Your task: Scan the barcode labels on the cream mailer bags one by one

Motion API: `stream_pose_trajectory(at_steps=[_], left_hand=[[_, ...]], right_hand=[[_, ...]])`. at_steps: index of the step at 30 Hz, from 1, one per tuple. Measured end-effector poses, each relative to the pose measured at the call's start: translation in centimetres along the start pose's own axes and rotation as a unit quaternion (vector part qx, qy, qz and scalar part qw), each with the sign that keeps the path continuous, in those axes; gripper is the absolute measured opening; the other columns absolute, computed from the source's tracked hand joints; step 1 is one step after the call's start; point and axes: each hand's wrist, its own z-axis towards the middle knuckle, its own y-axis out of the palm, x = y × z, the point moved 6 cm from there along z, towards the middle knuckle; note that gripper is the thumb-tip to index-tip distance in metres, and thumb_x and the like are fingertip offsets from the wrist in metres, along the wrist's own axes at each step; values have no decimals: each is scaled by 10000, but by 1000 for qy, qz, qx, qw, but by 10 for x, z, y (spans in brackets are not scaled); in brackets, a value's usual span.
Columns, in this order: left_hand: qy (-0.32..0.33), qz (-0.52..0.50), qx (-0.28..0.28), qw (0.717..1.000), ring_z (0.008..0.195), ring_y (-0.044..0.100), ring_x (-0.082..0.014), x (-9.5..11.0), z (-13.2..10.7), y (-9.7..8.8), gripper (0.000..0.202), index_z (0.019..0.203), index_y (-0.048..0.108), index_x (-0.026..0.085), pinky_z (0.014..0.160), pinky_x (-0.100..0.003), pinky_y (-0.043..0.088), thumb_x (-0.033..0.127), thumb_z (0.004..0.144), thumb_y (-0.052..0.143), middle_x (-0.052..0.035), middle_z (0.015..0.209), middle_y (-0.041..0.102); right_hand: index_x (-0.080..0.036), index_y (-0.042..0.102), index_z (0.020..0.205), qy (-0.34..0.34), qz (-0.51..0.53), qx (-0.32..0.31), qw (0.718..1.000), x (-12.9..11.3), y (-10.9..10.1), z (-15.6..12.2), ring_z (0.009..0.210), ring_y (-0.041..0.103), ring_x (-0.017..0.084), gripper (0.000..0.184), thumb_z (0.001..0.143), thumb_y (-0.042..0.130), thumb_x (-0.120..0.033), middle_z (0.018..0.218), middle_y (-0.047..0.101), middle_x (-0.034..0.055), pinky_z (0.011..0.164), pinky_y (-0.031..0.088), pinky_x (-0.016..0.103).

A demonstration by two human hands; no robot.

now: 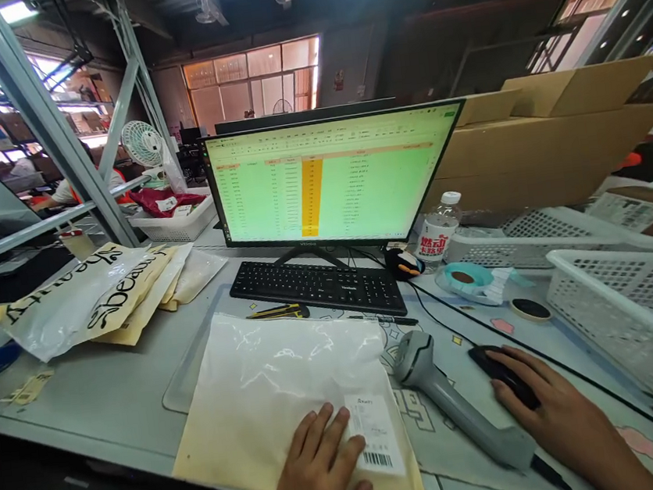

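Head view showed a grey desk [113, 395] with a monitor [331, 181] at its far side, its screen filled by a green spreadsheet with one orange column; the cell text was too small to read. Right of it sat stacked cardboard boxes [550, 141] and white perforated baskets [634, 304]. On the left lay a pile of packaging bags [97, 299] printed with black script that read as "Beauty", seen upside down. In front of the black keyboard [319, 285] lay a pale plastic mailer bag [273, 400], its long axis running from the near edge away toward the keyboard, slightly tilted left. A white label [374, 432] with a barcode and small illegible print sat at its near right corner. The left hand [321, 478] rested flat on the bag with fingers spread, fingertips touching the label's edge, gripping nothing. A grey barcode scanner [450, 396] lay just right of the bag, head pointing toward the keyboard. The right hand [549, 408] lay curled over a black mouse [503, 374]. A water bottle [437, 236] with a red-lettered label stood near the monitor.
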Motion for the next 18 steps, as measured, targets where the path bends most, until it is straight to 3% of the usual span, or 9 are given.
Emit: stream_pose_trajectory(at_steps=[5, 10, 18], left_hand=[[0, -4, 0, 1000, 1346, 622, -306, 1, -1, 1, 353, 1265, 678, 224, 1056, -463, 590, 373, 950, 623, -38, 1494, 617], [-19, -15, 0, 1000, 1354, 613, -321, 1, -4, 4, 365, 1289, 669, 227, 1075, -491, 580, 335, 943, 626, -45, 1501, 612], [-33, -41, 31, 998, 1324, 635, -316, 2, -4, 0, 340, 1260, 655, 234, 1047, -518, 602, 299, 928, 622, -33, 1464, 645]], right_hand=[[-706, 496, 1331, -2, 12, 12, 1000, 2, -1, 3, 1199, 651, 431, 485, 857, 544, -617, 1399, 601, -24, 889, 594, 684], [-556, 624, 1261, 16, 7, 3, 1000, 3, -1, 6, 1130, 686, 428, 428, 851, 535, -642, 1403, 620, 26, 777, 627, 641], [-517, 638, 1248, 6, 8, 18, 1000, -2, -4, 7, 1187, 665, 426, 417, 868, 515, -641, 1399, 628, 39, 902, 611, 657]])
